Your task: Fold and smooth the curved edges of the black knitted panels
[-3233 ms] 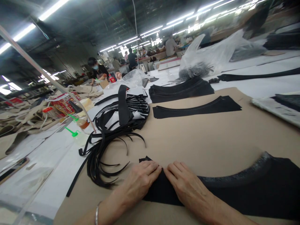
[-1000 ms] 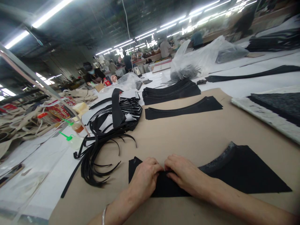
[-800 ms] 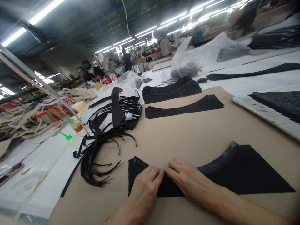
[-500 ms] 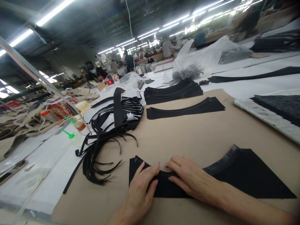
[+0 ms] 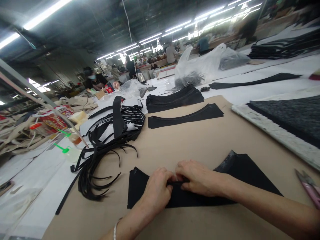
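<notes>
A curved black fabric piece (image 5: 240,173) lies flat on the brown cardboard sheet (image 5: 200,140) near the front edge. My left hand (image 5: 156,190) and my right hand (image 5: 197,176) meet over the middle of its upper edge, fingers curled and pinching that edge. A bracelet shows on my left wrist. The right end of the piece shows a rough grey rim.
A tangle of black strips (image 5: 100,160) lies to the left. Stacks of curved black pieces (image 5: 185,116) sit farther back. Glue bottles with green caps (image 5: 67,151) stand at left. A grey felt board (image 5: 287,120) and pink scissors (image 5: 310,188) are at right. Other people work in the background.
Both hands went from lying flat on the black piece to curling and pinching its upper edge. The view has shifted, so scissors show at the right.
</notes>
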The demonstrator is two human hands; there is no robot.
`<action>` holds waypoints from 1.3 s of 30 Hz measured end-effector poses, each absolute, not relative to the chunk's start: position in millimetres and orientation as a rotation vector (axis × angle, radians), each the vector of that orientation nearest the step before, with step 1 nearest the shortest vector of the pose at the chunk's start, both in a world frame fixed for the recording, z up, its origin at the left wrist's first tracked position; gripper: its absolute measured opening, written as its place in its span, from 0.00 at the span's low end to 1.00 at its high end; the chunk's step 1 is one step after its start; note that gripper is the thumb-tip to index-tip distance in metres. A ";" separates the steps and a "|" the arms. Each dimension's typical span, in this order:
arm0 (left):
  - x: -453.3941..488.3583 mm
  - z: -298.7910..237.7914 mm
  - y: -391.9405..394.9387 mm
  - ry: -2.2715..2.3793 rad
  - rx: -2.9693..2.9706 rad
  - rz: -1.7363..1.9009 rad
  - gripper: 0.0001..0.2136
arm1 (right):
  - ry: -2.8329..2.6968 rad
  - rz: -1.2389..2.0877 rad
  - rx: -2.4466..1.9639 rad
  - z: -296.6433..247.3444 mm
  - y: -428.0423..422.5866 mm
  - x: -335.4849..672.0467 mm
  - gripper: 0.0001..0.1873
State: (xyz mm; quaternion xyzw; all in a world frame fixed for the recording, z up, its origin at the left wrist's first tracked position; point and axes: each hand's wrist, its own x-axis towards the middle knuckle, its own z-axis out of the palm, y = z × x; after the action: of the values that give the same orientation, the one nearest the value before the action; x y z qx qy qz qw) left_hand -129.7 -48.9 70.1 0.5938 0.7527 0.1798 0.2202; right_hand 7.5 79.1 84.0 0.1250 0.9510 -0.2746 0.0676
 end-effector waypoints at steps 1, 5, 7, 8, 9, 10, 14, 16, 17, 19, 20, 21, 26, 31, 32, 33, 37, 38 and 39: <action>-129.8 70.4 -48.3 2.082 1.639 0.492 0.12 | 2.885 -0.853 0.378 81.8 79.6 9.9 0.04; -126.3 71.0 -49.9 2.095 1.650 0.505 0.13 | 2.946 -0.967 0.346 70.5 81.1 19.5 0.05; -122.7 68.8 -54.3 2.100 1.683 0.523 0.14 | 2.974 -1.011 0.301 66.0 80.7 24.6 0.06; -120.7 66.4 -57.5 2.109 1.722 0.531 0.14 | 2.998 -1.011 0.263 64.1 80.2 27.2 0.05; -118.8 63.0 -61.5 2.122 1.784 0.532 0.15 | 3.031 -0.992 0.217 62.3 79.4 29.9 0.04; -117.1 58.7 -66.1 2.137 1.878 0.526 0.15 | 3.071 -0.947 0.166 60.4 78.5 32.4 0.03; -114.0 36.1 -88.2 2.157 2.420 0.501 0.20 | 3.228 -0.602 -0.055 49.4 75.8 40.2 0.10; -114.9 26.7 -98.5 2.149 2.575 0.501 0.25 | 3.270 -0.481 -0.123 43.4 75.5 42.1 0.10; -115.7 23.5 -102.6 2.150 2.601 0.500 0.26 | 3.283 -0.451 -0.147 41.2 75.6 42.5 0.10; -117.7 19.8 -108.4 2.148 2.603 0.509 0.28 | 3.296 -0.430 -0.173 39.3 76.4 42.7 0.09; -118.9 19.1 -109.9 2.144 2.599 0.518 0.29 | 3.295 -0.440 -0.175 39.6 77.0 42.5 0.09; -120.0 18.9 -110.7 2.139 2.588 0.522 0.29 | 3.287 -0.472 -0.165 40.8 77.7 42.3 0.08; -123.9 20.3 -110.2 2.206 2.440 0.539 0.26 | 3.227 -0.616 -0.034 49.2 80.7 42.0 0.04; -121.6 28.9 -110.2 2.101 2.553 0.576 0.25 | 3.261 -0.364 -0.203 49.1 80.1 43.2 0.10; -120.4 32.8 -108.4 2.093 2.518 0.583 0.24 | 3.268 -0.356 -0.213 48.9 79.5 43.5 0.10; -118.9 37.0 -105.4 2.104 2.445 0.609 0.22 | 3.274 -0.356 -0.211 49.1 79.0 43.6 0.11; -108.9 51.0 -84.4 2.162 2.038 0.757 0.16 | 3.268 -0.494 -0.077 54.3 78.9 44.6 0.05; -105.6 52.8 -78.6 2.152 1.962 0.775 0.17 | 3.256 -0.558 -0.015 56.8 80.1 45.2 0.07; -102.2 54.0 -73.3 2.130 1.902 0.778 0.19 | 3.237 -0.615 0.047 59.6 82.0 45.8 0.11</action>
State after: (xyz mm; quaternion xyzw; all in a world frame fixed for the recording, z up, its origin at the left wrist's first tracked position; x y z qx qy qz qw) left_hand -102.2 -73.3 54.0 0.6401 0.7167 0.2616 0.0907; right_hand 45.8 82.0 59.6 0.0143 0.9794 -0.1862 -0.0768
